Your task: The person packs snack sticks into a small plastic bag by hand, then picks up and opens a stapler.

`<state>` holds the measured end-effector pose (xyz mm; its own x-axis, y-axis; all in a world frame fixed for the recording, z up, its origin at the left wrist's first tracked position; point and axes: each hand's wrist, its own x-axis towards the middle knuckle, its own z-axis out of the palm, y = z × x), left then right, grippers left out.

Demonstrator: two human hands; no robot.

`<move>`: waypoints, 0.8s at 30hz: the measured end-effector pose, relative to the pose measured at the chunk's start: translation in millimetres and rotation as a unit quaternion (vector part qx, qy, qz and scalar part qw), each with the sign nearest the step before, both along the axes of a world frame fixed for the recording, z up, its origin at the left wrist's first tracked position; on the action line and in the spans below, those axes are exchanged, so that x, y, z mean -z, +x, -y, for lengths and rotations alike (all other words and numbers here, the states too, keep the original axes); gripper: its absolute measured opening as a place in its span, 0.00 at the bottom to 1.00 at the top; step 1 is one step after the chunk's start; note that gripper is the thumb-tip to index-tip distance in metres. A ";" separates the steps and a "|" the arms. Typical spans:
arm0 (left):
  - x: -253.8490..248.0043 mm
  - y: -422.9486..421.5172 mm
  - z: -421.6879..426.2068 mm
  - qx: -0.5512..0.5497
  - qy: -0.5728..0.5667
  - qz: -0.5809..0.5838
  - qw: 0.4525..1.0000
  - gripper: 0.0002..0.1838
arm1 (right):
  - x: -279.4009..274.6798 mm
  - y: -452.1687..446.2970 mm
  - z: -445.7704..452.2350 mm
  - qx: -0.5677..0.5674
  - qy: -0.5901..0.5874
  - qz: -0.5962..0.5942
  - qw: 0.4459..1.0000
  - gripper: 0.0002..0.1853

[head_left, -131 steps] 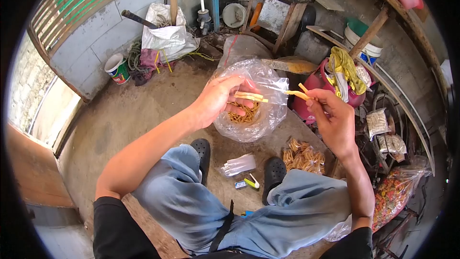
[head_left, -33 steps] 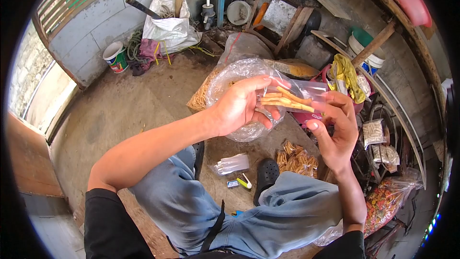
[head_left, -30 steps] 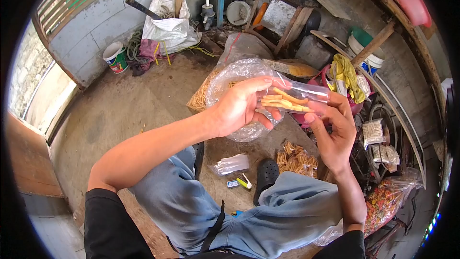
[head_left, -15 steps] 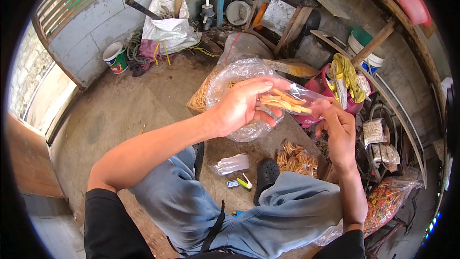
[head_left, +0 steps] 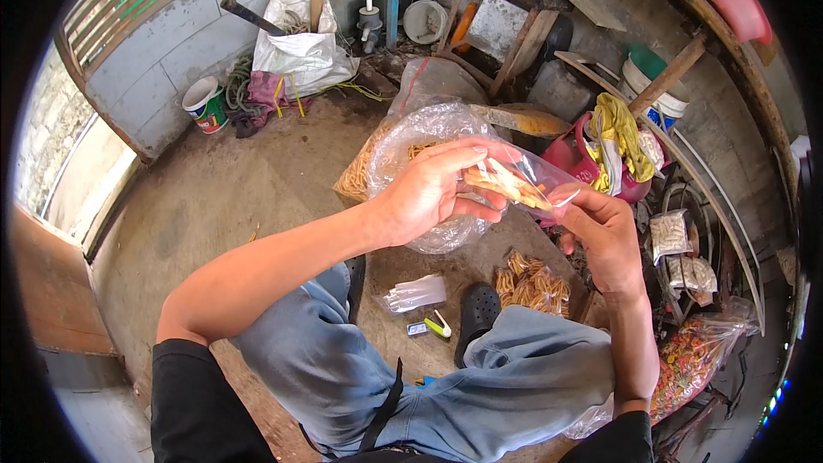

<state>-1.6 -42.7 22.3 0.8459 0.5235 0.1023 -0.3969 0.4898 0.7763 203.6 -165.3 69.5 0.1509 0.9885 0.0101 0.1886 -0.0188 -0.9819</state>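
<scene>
Compared with half a second before, the right hand has turned and dipped slightly, and its end of the packet has come down, so the packet slants more steeply; the left hand has hardly moved.

In the head view, the packet is clear, held just up and right of the centre, toward 1 o'clock. The left hand grasps its left end between thumb and fingers, the lower fingers curled loosely. The right hand pinches its other end between thumb and forefinger. The pale yellow sticks lie together inside, pointing toward 4 o'clock.

From the packet, the big bag sits toward 9 o'clock, partly behind the left hand, with more sticks in it. A pile of filled packets is on the floor at 6 o'clock, near the shoe. Toward 7 o'clock are the sleeves, with the stapler and a small box just below them. The pink tub, draped with a yellow cloth, is toward 2 to 3 o'clock. A bag of colourful pieces is between 4 and 5 o'clock; the white sack is at 10.
</scene>
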 end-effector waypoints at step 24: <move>2.4 1.7 -1.5 0.001 -0.011 -0.016 1.000 0.19 | -1.1 0.9 -1.9 0.036 -0.022 -0.020 0.999 0.21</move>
<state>0.2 -41.2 20.0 0.8494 0.5239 0.0637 -0.3714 0.5078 0.7773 204.5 -163.3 70.5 0.2219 0.9743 -0.0400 0.1456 -0.0737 -0.9866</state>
